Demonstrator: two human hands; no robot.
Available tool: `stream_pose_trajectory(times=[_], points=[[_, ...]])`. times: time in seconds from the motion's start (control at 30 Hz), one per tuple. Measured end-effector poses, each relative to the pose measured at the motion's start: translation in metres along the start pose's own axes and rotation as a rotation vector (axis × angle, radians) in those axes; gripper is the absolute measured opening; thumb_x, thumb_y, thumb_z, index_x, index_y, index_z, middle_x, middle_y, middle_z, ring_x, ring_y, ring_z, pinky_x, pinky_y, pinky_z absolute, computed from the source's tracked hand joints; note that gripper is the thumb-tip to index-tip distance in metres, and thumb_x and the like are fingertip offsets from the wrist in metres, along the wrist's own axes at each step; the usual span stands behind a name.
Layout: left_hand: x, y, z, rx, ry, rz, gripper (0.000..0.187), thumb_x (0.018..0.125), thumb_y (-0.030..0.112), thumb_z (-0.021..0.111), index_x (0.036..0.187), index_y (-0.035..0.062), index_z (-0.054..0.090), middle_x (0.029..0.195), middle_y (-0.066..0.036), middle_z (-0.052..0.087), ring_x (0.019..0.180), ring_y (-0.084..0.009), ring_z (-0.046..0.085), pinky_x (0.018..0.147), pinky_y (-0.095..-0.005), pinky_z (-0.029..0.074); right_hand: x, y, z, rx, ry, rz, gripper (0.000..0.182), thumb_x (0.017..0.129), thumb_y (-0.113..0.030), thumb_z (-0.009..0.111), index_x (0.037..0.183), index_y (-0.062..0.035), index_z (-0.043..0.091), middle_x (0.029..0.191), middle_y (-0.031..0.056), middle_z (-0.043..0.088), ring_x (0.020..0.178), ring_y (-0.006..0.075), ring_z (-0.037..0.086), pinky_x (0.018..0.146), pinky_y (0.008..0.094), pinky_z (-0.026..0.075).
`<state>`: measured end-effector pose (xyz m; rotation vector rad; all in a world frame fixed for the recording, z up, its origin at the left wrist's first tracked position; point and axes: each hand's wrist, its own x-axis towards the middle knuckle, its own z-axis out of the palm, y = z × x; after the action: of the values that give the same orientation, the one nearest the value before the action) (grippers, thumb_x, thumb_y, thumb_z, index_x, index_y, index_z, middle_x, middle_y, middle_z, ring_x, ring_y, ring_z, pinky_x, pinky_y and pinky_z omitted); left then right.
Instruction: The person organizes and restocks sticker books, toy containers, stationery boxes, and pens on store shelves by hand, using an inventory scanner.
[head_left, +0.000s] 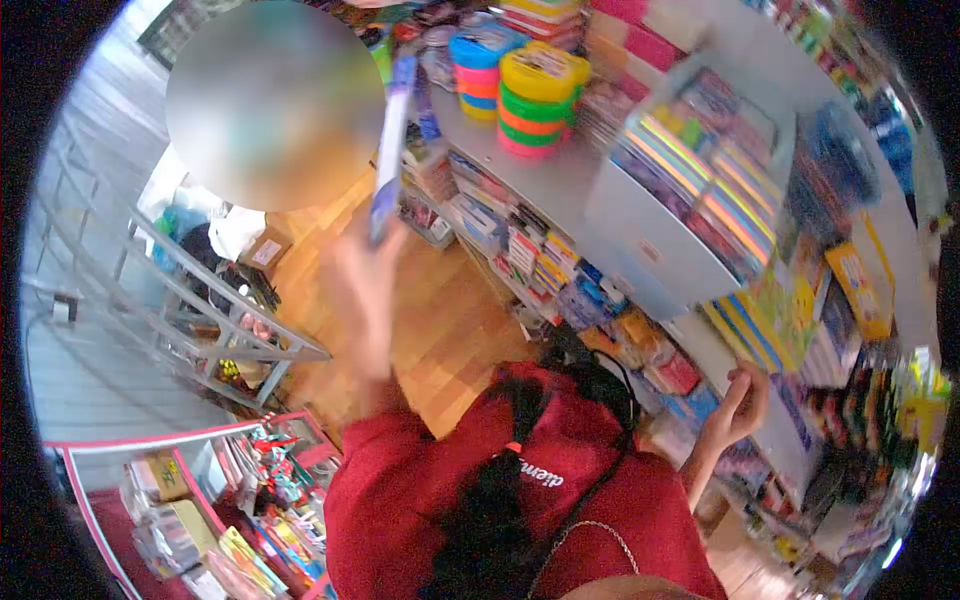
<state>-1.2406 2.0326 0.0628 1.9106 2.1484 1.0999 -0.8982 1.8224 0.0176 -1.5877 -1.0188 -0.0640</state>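
My left hand (362, 280), smeared by motion, is raised in front of me and closed around the lower end of a long, thin purple-and-white flat box (393, 140). The box stands nearly upright; its print is too blurred to read. My right hand (742, 402) is by the shelf edge on the right, its fingers curled in and nothing visible in them. Close to it are yellow-and-blue packets (748, 332) and a grey bin (640, 245) filled with upright colourful notebooks or folders (705, 180).
Stacked colourful tubs (540, 95) stand on the grey counter (480, 140), above shelves of packaged goods (540, 255). A metal railing (215, 335) runs along the left. A pink-edged display case (190, 500) sits lower left. A round blurred patch hides the upper left.
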Motion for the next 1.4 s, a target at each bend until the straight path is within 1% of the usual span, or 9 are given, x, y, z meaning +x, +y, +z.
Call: stream_pose_trajectory(times=[0.1,0.17,0.23,0.4,0.67,0.77,0.93,1.07,1.4], points=[[-0.06,-0.023,-0.024,-0.416,0.005,-0.075,0.037,0.076,0.011,0.069,0.111,-0.0013,0.063,0.091,-0.011,0.069,0.075,-0.0108,0.063,0.064,-0.0257,0.05,-0.002,-0.002,-0.019,-0.007,0.047,-0.056,0.017,0.092,-0.011,0.049,0.089,0.0026,0.059,0.082,0.0067,0.055,0.071,0.0122,0.049,0.064,0.0253,0.04],[-0.083,-0.03,-0.038,-0.326,-0.02,0.331,0.039,0.075,0.006,0.067,0.113,-0.0031,0.062,0.092,-0.008,0.068,0.076,-0.0137,0.063,0.067,-0.0264,0.051,0.0,-0.005,-0.04,-0.033,0.056,-0.174,0.013,0.086,-0.01,0.055,0.083,0.0022,0.06,0.079,0.0103,0.059,0.069,0.02,0.052,0.061,0.0305,0.042],[-0.1,-0.005,-0.055,-0.186,-0.058,0.489,0.039,0.075,0.007,0.066,0.112,-0.0051,0.061,0.093,-0.012,0.068,0.077,-0.0158,0.064,0.067,-0.0285,0.052,0.011,-0.021,-0.066,-0.04,0.077,-0.442,0.01,0.083,-0.012,0.061,0.087,-0.0026,0.062,0.082,0.0087,0.059,0.069,0.0216,0.053,0.061,0.0312,0.043],[-0.137,0.109,-0.041,-0.525,-0.201,1.106,0.038,0.068,0.02,0.073,0.1,0.0,0.068,0.075,-0.009,0.068,0.061,-0.0177,0.065,0.057,-0.0296,0.054,0.004,-0.042,-0.144,-0.21,0.198,-0.88,0.017,0.077,-0.019,0.066,0.094,-0.0159,0.063,0.09,0.0046,0.061,0.076,0.0218,0.056,0.062,0.032,0.045],[-0.237,0.235,0.034,-0.692,-0.66,1.577,0.037,0.071,0.015,0.071,0.106,0.0044,0.063,0.091,-0.009,0.067,0.079,-0.0205,0.067,0.07,-0.0312,0.056,-0.024,-0.034,-0.223,-0.826,-0.362,-0.343,0.05,0.069,-0.035,0.069,0.117,-0.0223,0.062,0.108,0.0015,0.062,0.098,0.022,0.058,0.089,0.0389,0.041],[-0.264,0.255,0.063,-0.694,-0.64,1.617,0.036,0.074,0.02,0.07,0.107,0.0063,0.063,0.089,-0.008,0.068,0.077,-0.0209,0.067,0.071,-0.0308,0.055,-0.04,0.016,-0.242,-0.83,-0.359,-0.245,0.046,0.071,-0.028,0.068,0.115,-0.0196,0.063,0.106,0.0039,0.061,0.097,0.0244,0.057,0.087,0.0406,0.041],[-0.282,0.271,0.086,-0.55,-0.78,1.315,0.067,0.081,0.028,0.065,0.137,0.0079,0.036,0.128,-0.019,0.048,0.115,-0.0361,0.049,0.093,-0.043,0.044,-0.017,0.071,-0.253,-0.736,-0.276,-0.12,0.042,0.074,-0.019,0.066,0.116,-0.0167,0.062,0.1,0.007,0.059,0.091,0.0277,0.055,0.084,0.0412,0.042],[-0.279,0.261,0.104,-0.592,-0.633,1.137,0.054,0.082,0.019,0.064,0.129,0.0031,0.043,0.117,-0.015,0.052,0.098,-0.0335,0.054,0.083,-0.0404,0.047,0.018,0.109,-0.24,-0.727,-0.264,-0.135,0.039,0.075,-0.023,0.068,0.112,-0.015,0.062,0.099,0.0095,0.058,0.093,0.0299,0.054,0.082,0.0411,0.044],[-0.278,0.248,0.114,-0.553,-0.807,1.1,0.026,0.083,0.017,0.06,0.107,0.0075,0.06,0.109,-0.01,0.054,0.099,-0.0302,0.051,0.087,-0.0409,0.043,0.042,0.138,-0.204,-0.548,-0.306,-0.104,0.033,0.074,-0.027,0.07,0.102,-0.0109,0.064,0.099,0.0129,0.057,0.097,0.0314,0.054,0.085,0.0384,0.044]])
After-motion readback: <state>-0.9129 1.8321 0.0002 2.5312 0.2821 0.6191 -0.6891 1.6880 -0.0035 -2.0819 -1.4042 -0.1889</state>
